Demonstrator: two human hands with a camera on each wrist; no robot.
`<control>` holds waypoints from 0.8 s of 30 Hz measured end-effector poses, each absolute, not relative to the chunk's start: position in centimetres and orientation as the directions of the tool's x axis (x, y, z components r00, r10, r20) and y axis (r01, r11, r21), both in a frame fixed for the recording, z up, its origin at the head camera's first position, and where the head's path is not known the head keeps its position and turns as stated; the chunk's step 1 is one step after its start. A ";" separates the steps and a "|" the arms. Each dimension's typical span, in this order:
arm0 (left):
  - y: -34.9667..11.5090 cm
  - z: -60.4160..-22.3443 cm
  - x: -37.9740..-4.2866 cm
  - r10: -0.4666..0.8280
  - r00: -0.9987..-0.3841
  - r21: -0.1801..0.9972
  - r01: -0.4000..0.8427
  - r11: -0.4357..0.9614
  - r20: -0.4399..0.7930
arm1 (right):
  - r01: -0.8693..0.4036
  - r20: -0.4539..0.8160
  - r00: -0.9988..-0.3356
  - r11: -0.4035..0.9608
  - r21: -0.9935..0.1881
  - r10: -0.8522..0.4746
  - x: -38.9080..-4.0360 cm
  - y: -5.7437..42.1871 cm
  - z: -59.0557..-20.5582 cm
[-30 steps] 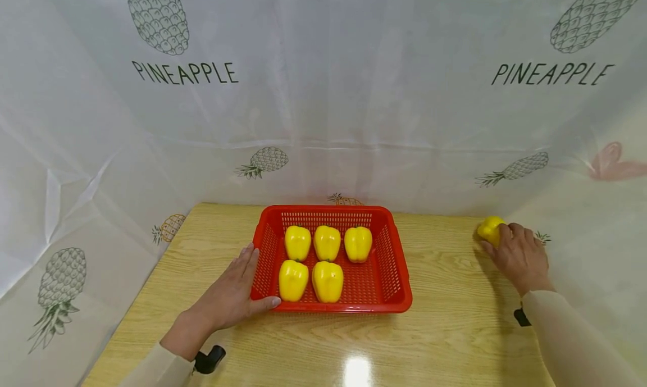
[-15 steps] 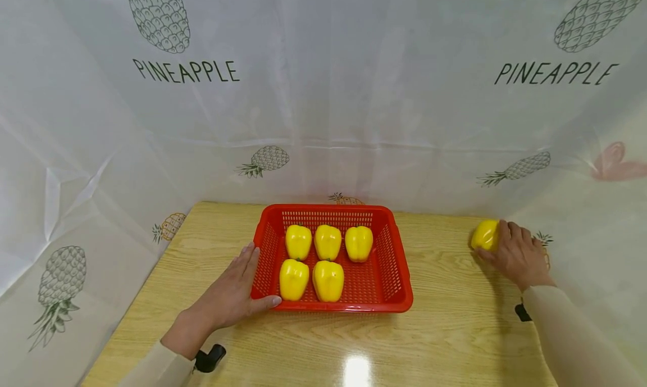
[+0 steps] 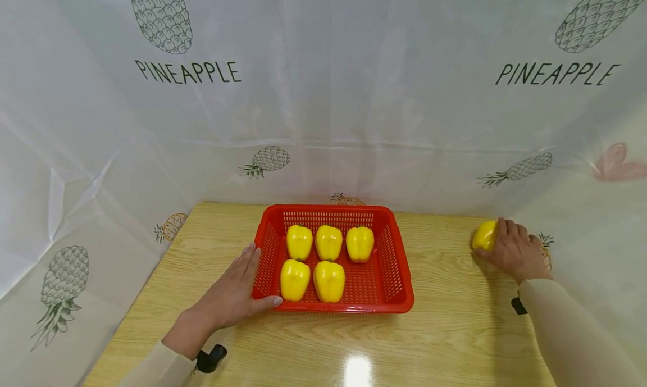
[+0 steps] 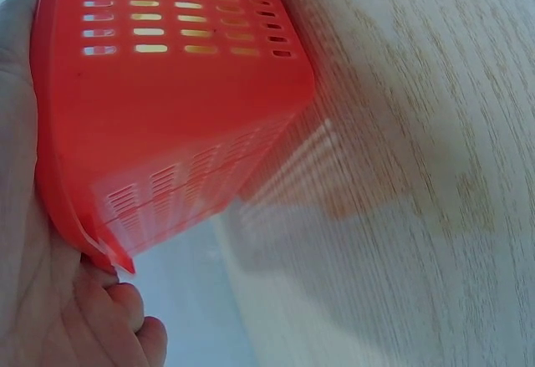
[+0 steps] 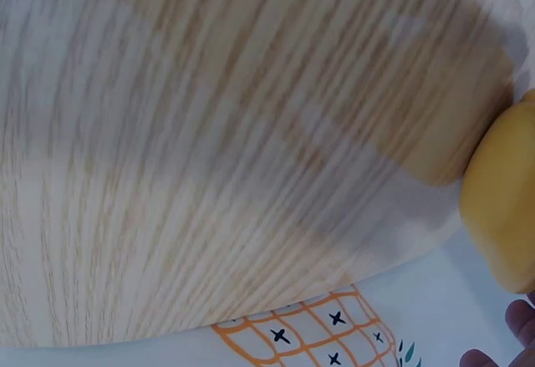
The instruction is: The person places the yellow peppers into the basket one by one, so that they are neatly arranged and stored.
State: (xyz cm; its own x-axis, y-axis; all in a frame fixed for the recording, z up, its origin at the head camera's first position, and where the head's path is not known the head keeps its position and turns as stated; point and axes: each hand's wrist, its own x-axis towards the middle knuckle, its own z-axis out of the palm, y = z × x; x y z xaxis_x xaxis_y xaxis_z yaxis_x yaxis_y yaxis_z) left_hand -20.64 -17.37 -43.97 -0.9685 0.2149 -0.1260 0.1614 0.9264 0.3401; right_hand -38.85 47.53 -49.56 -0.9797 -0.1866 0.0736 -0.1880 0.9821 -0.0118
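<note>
A red plastic basket (image 3: 404, 274) with slotted walls stands mid-table, with several yellow bell peppers (image 3: 329, 281) inside in two rows. My left hand (image 3: 227, 291) lies against its left side, fingers straight along the rim and thumb at the front rim. The left wrist view has the palm beside the basket wall (image 4: 184, 108). Far to the right, near the table's back corner, my right hand (image 3: 520, 252) holds another yellow bell pepper (image 3: 484, 235) from its right side. In the right wrist view this pepper (image 5: 506, 196) shows at the right edge, fingertips below it.
The wooden table (image 3: 440, 331) extends around the basket and ends at the back against a white sheet (image 3: 343, 95) printed with pineapples. The sheet also rises close beside my right hand.
The right hand and its pepper have shifted slightly left and toward me, and the pepper has turned a little. The left hand, basket and peppers inside have stayed in place.
</note>
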 end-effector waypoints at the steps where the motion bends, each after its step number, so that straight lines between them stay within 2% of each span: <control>1: -17.4 -44.0 -20.6 0.216 -0.968 0.342 0.162 0.926 -0.126 | -0.188 0.067 -0.980 0.982 -0.009 -0.187 -38.8 47.5 -49.6; 11: -17.4 -43.9 -20.6 0.224 -0.967 0.342 0.172 0.924 -0.118 | -0.204 0.093 -0.974 0.979 0.015 -0.204 -38.5 47.0 -49.6; 19: -17.4 -44.0 -20.6 0.219 -0.969 0.345 0.167 0.923 -0.117 | -0.194 0.098 -0.977 0.980 -0.047 -0.189 -38.5 45.9 -49.5; 24: -17.5 -44.0 -20.6 0.221 -0.969 0.348 0.170 0.922 -0.113 | -0.197 0.135 -0.972 0.980 -0.029 -0.191 -38.1 45.4 -49.7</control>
State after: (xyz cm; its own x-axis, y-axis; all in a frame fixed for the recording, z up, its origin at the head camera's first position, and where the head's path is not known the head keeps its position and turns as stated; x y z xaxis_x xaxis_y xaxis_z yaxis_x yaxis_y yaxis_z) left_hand -20.60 -17.45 -44.04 -0.9686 0.2214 -0.1130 0.1700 0.9218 0.3484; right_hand -38.11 45.42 -49.71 -0.9723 -0.1911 0.1349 -0.1966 0.9801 -0.0290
